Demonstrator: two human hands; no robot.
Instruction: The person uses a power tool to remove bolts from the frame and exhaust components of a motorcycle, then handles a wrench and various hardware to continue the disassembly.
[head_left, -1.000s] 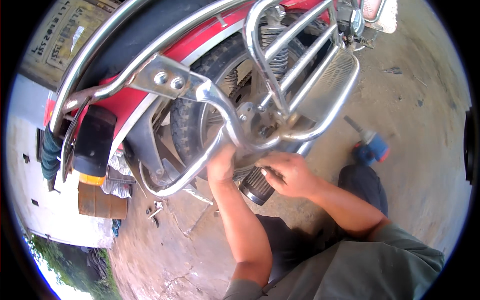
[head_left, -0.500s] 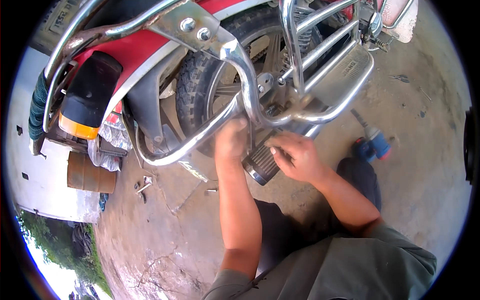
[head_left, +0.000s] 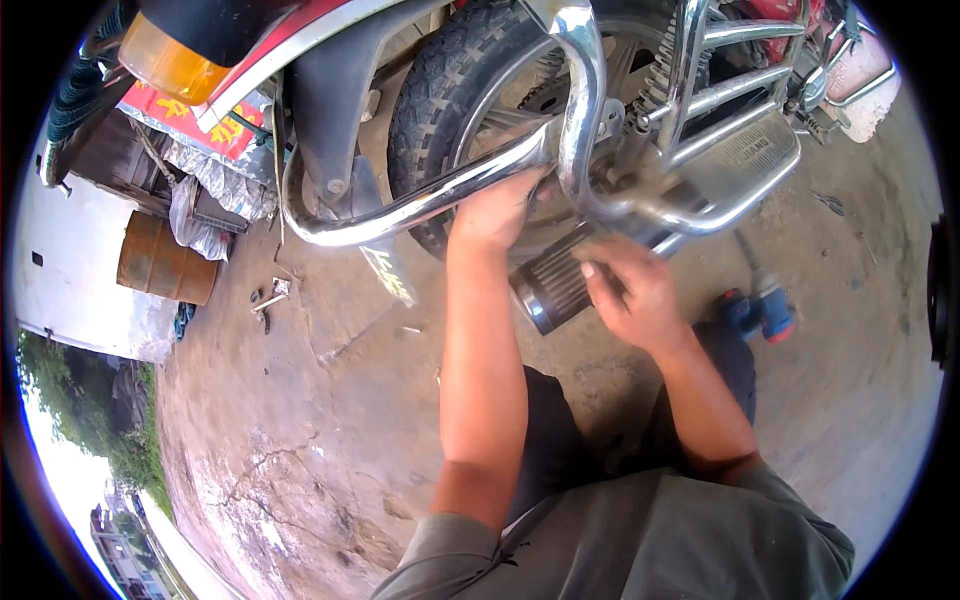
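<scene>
My left hand [head_left: 493, 212] reaches in under the chrome guard bar [head_left: 430, 195] beside the motorcycle's rear wheel [head_left: 440, 110]. Its fingers are mostly hidden by the bar and blurred, so their grip does not show. Just above the exhaust muffler [head_left: 553, 285], my right hand [head_left: 640, 298] is closed, thumb and fingers drawn together near the hub side of the wheel. Whatever lies between those fingertips, if anything, is too blurred to make out. A chrome footrest frame [head_left: 735, 205] passes above and beyond this hand.
A blue cordless power tool [head_left: 770, 310] lies on the concrete by my right knee. Pliers [head_left: 828, 203] rest farther right. Small metal parts [head_left: 270, 295] lie at left, near a rusty drum [head_left: 167, 257]. The orange turn lamp [head_left: 170, 60] juts out at upper left.
The view has shifted, so the motorcycle sits higher and more to the right. Both hands stay near the wheel hub and muffler, with the right still closed.
</scene>
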